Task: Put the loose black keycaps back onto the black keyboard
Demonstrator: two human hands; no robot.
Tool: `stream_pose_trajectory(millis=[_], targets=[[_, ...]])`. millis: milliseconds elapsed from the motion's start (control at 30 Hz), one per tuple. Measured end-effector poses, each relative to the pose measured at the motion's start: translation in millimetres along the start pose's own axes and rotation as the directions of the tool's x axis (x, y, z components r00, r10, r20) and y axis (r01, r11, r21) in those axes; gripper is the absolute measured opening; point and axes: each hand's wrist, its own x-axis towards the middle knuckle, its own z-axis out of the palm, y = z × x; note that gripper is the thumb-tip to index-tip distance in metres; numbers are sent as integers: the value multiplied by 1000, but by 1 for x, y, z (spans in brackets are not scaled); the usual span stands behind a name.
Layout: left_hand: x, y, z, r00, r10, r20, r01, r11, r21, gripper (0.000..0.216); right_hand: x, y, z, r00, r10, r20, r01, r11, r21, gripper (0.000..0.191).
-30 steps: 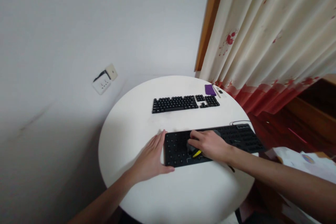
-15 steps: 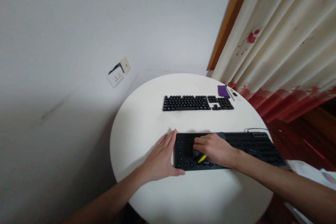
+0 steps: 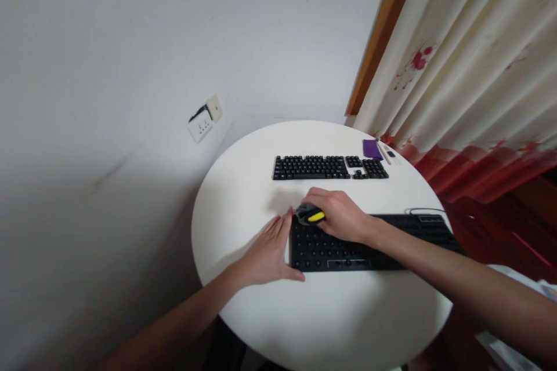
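Note:
A black keyboard base (image 3: 348,254), stripped of its keycaps, lies on the round white table. My left hand (image 3: 268,255) spans its left end, fingers straight at the far corner and thumb at the near corner, gripping it between them. In my right hand (image 3: 337,212) is a black and grey brush (image 3: 308,214) with a yellow patch; my fingers are closed round it. The brush is at the far left corner of the base, close to my left fingertips. My right forearm covers part of the base's right half.
Loose black keycaps (image 3: 311,167) lie in keyboard layout farther back on the table (image 3: 243,185). Behind them at the right are a purple cloth (image 3: 371,149) and small slim items. A cable (image 3: 424,209) curves behind the base. Wall and curtain (image 3: 429,81) border the table.
My right hand has moved the brush left and away from me, from the near part of the base to its far left corner. The left hand keeps its grip. The view shifts slightly.

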Motion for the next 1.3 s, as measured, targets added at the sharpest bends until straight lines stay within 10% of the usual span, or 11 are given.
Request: stream_pose_trajectory(millis=[400, 700, 967, 1300], targets=[[-4, -7, -3, 998, -2, 57, 3, 1000, -17, 150, -22, 1, 27, 949, -37, 314, 114, 966, -231, 18], [-11, -16, -6, 1000, 10, 15, -8, 991, -131, 144, 8, -17, 12, 998, 0, 55, 5, 996, -91, 34], [-16, -21, -18, 998, 19, 54, -10, 986, -165, 145, -14, -7, 14, 960, 3, 281, 71, 965, -252, 20], [-20, -33, -30, 995, 35, 90, -3, 943, -332, 148, 17, -27, 15, 987, -24, 161, 53, 982, -179, 36]])
